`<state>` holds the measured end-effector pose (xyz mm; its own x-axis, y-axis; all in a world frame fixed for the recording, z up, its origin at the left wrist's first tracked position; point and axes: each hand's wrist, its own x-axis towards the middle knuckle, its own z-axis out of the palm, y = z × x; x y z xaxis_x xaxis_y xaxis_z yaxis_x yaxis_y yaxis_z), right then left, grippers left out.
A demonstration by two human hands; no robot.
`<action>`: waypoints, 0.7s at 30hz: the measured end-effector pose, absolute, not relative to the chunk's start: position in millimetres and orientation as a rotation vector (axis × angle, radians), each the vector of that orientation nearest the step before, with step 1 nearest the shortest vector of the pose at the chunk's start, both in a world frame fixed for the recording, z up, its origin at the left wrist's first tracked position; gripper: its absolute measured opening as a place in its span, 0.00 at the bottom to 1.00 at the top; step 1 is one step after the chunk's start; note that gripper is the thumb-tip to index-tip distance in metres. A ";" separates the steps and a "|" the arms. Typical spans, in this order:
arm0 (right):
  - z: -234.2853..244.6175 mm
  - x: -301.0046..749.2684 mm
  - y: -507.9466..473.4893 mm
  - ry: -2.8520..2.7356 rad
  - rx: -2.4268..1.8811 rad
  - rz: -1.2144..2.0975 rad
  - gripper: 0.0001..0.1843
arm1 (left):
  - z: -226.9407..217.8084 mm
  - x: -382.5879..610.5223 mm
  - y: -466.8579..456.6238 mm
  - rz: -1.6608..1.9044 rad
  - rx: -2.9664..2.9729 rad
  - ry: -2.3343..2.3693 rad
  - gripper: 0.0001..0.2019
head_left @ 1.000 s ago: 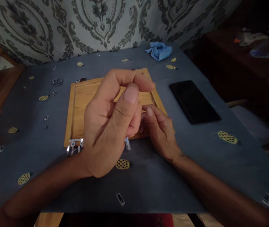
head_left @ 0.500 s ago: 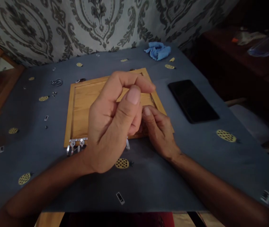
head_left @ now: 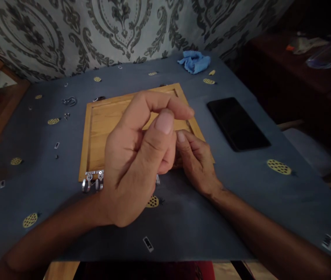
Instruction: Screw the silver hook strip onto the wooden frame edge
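Note:
A framed wooden board (head_left: 103,132) lies on the table, with metal hooks (head_left: 92,181) fixed along its near edge at the left. My left hand (head_left: 139,159) is raised over the board's near middle, fingers curled and thumb pressed against them; whatever it grips is hidden. By the board's near right corner my right hand (head_left: 197,163) is closed, its thumb and fingers pinched together. What sits in that pinch is covered by the fingers and by my left hand. Another metal piece (head_left: 157,179) shows partly below my left hand, at the near edge.
A black phone (head_left: 237,124) lies right of the board, and a crumpled blue cloth (head_left: 194,62) is at the back. To the left are a loose metal hook (head_left: 70,101), small screws (head_left: 67,116) and a tiny part (head_left: 56,156). A patterned curtain (head_left: 124,31) hangs behind the table.
My left hand has shifted slightly down and toward me, covering more of the metal hooks. My right hand stays nearly in place, still pinched at the board's near right corner.

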<state>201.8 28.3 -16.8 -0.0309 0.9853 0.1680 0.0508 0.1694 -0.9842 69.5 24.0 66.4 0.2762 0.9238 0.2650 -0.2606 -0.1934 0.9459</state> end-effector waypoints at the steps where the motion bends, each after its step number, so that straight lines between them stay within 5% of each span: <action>1: -16.6 201.9 28.4 -1.353 -1.108 1.066 0.22 | 65.5 69.7 24.3 1.238 1.332 0.684 0.09; 21: -15.4 204.0 31.4 -1.420 -1.098 1.030 0.20 | 62.3 71.9 30.5 1.088 1.387 0.575 0.07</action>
